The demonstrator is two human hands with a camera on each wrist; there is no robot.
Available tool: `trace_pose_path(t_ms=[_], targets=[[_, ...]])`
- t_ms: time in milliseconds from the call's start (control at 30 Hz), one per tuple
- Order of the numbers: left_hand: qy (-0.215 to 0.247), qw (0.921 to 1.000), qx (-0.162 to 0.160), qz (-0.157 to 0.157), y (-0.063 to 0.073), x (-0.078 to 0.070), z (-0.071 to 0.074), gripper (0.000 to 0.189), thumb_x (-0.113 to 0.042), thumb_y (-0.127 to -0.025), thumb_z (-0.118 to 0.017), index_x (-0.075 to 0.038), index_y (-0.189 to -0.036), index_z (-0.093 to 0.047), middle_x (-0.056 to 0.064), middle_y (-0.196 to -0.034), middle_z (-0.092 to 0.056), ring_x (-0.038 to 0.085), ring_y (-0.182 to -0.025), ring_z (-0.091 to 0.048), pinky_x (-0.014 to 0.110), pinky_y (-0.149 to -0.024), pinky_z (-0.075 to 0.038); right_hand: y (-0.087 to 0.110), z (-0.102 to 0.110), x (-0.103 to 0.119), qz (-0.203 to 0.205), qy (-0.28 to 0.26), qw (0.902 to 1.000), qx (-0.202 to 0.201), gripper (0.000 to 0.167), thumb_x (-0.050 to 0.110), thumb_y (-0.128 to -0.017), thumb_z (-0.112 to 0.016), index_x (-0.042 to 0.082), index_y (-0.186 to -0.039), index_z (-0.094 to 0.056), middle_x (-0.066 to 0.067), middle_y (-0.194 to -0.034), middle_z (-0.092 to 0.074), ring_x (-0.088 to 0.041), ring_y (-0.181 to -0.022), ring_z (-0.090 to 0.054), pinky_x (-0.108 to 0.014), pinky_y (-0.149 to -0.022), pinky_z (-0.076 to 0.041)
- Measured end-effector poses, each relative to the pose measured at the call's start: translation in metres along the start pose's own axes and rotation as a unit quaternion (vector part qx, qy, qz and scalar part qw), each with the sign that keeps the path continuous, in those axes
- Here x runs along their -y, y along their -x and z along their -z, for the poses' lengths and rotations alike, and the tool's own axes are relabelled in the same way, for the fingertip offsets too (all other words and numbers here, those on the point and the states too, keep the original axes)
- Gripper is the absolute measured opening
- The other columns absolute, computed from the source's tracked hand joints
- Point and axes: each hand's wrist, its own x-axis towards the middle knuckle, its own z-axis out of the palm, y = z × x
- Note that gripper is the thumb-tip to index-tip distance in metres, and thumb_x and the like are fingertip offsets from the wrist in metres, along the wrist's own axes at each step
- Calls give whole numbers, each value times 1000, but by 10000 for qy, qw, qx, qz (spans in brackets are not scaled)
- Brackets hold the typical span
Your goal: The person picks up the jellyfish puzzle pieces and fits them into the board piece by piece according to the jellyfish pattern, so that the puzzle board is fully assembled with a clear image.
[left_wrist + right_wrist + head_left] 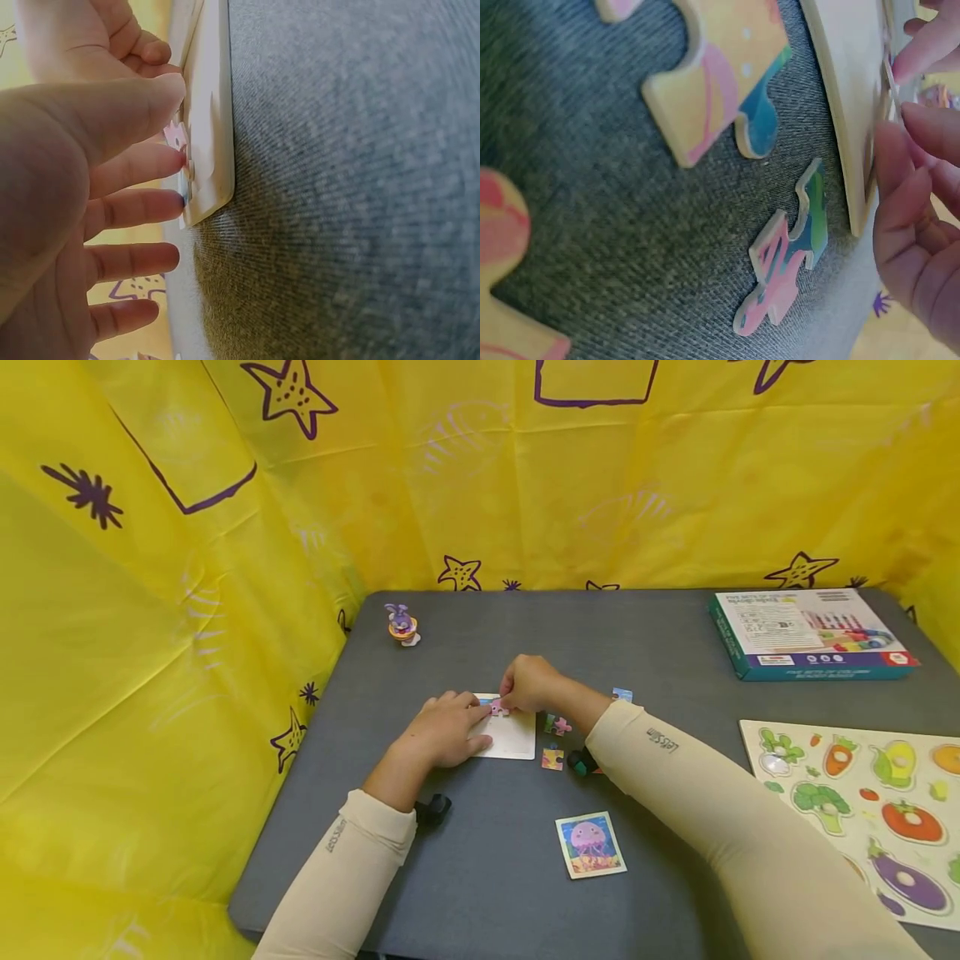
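Note:
A small pale puzzle tray (513, 743) lies mid-table between my hands, with pink and blue puzzle pieces along its far edge. My left hand (447, 731) is at its left side, fingers extended. In the left wrist view, the index and middle fingertips touch the pieces in the tray. My right hand (529, 683) reaches over the far right part of the tray and pinches a pink puzzle piece (498, 707) between thumb and fingers, partly hidden by them. Right of the tray lie loose pieces: a green-and-pink one (780, 259) and a yellow one (724, 79).
A blue piece (622, 694) lies by the right forearm. Nearer me is a jellyfish picture card (591, 846). A vegetable puzzle board (855, 793) and a boxed set (813, 635) occupy the right side. A purple rabbit figurine (402, 623) stands back left.

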Motion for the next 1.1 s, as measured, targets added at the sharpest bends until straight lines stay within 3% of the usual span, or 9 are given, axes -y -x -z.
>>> trace_pose_path(t_ms=[233,400,533,800,967,1100], targets=[[-108,9999,45,80,-3,-3,-1,57,-48,-100,-60,-21,-150,-54,5,-141,-55,28,-129,-50,50,-103,-41,3,5,-4,33,308,9994,-123,8,21,-89,-79,15,-84,-78,-1,-84,-71,-19,-78,-61,-27,-63,-48],[-171,9996,159,165,-6,-6,0,57,-47,-101,-59,-20,-150,-53,5,-142,-55,29,-130,-49,50,-105,-40,13,21,-17,105,388,9985,-376,8,22,-91,-76,14,-89,-77,-3,-89,-73,-24,-87,-64,-38,-78,-51],[-280,9993,147,209,-7,-7,1,56,-47,-100,-59,-20,-148,-55,5,-142,-55,28,-131,-48,50,-106,-39,28,38,-34,89,491,9973,-544,12,23,-92,-74,14,-98,-77,-6,-99,-74,-28,-97,-66,-47,-89,-50],[-270,9994,119,173,-7,-8,2,57,-46,-99,-62,-14,-145,-57,9,-143,-55,30,-133,-46,49,-111,-38,60,65,-82,-394,838,9953,-294,30,25,-94,-73,8,-119,-71,-14,-109,-70,-34,-103,-64,-51,-89,-51],[-128,9999,55,74,-9,-11,0,58,-45,-98,-64,-13,-145,-56,9,-144,-53,30,-135,-46,48,-114,-36,76,69,-108,-532,1060,9928,-195,34,26,-89,-78,4,-114,-70,-19,-113,-69,-39,-108,-61,-54,-94,-48],[-79,9997,35,-224,-11,-15,-1,58,-44,-99,-62,-14,-148,-54,9,-149,-51,30,-137,-46,48,-115,-35,82,68,-121,-639,1021,9926,-134,31,27,-88,-80,2,-103,-69,-15,-100,-66,-33,-95,-59,-49,-87,-48]])
